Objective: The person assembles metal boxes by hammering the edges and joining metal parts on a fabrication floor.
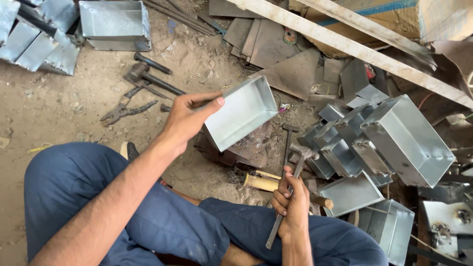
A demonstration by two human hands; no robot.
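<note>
My left hand point(185, 118) grips a folded metal tray point(241, 117); my right hand point(293, 204) clenches a hammer point(290, 189). Beside the tray, finished boxes point(389, 143) are piled; flat sheets point(268, 42) remain uncut.

dull grey sheet-metal tray point(241, 118), rusty steel hammer point(295, 170)

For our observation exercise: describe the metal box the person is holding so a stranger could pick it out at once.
Start from the person's blue-trousered knees at the bottom; above them the left hand lifts an open sheet-metal box by its rim. Unlike the similar boxes piled at right, it is the only one off the ground, tilted to show its bare inside.
</note>
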